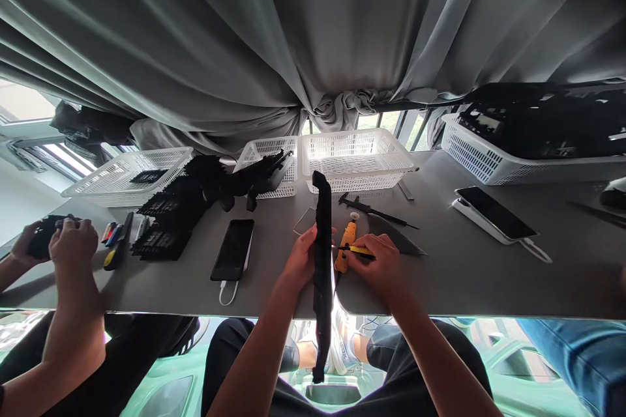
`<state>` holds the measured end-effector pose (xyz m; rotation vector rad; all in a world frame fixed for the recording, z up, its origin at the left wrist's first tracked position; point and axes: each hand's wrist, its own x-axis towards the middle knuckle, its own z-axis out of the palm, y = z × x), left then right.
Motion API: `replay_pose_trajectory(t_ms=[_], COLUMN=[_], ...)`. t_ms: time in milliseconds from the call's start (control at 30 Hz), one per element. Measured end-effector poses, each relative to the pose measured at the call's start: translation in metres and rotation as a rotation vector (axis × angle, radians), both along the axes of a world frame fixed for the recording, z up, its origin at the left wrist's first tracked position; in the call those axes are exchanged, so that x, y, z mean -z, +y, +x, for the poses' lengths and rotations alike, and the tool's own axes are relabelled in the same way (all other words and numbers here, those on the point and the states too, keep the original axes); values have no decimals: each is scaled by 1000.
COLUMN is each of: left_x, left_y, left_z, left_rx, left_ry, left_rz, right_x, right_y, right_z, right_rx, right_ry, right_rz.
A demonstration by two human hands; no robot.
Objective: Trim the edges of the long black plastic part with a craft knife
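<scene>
strip of black material, long and bent at its far end, is held lengthwise over the near edge of the grey table, with its near end hanging above the lap. it is gripped from the left side by the left hand, whose fingers are wrapped about its middle. in the right hand, a slim yellow-and-black tool is pinched between curled fingers, and its tip is pointed left, just beside the strip; whether they touch cannot be told. under that tool, an orange-yellow device is laid on the table. farther off, a black caliper and a dark triangular piece are placed. a phone is set to the left and another phone to the right. at the far side, a white basket is stood, and black parts are heaped to the left. at far left, a black object is held by a co-worker's hands.
</scene>
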<state>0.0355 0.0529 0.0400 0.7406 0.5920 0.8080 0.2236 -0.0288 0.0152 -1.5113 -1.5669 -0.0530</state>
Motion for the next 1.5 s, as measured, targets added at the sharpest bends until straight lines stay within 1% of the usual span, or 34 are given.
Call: replay_pose_trajectory(t_ms=[167,400,533,633,700,800,867,967,1000,1100,1133,1300,1500], left_x=[3,4,4,5,5,4,4,4,4,5,4,2,3], left_y=[3,7,7,6,6,6,6,6,6,6,6,7,7], left_z=[-2,-3,-3,-1,0,1,2,2,2,1,1,-1,-2], left_rx=[-26,-34,-44,-67,-83,-117,-129,-116,-107,-81,-77,-94,-104], left_ry=[16,-22,-13,-3,-6,-28,-44,-45,-39,-33,-35,-55,-56], left_rz=[-53,-95,-83,-56,-44,-27,-18,-10,-10,-7,-6,-48,-81], right_x=[-3,-8,-8,-6,-4,-2,-1,0,0,-1,-1,-5,-7], right_y=[-1,-6,-7,-6,-5,-4,-4,-4,-4,-3,-3,-6,-7], right_z=[-3,-7,-8,-7,-6,-5,-5,-5,-5,-4,-4,-6,-5], right_rx=[-68,-201,-186,-178,-147,-56,-62,-142,-138,-50,-41,-184,-212], right_ry=[-22,-78,-69,-85,-93,-76,-70,-90,-94,-75,-67,-71,-64], right_rz=[-3,-40,-76,-71,-61,-29,-12,-15,-10,43,63,86,95])
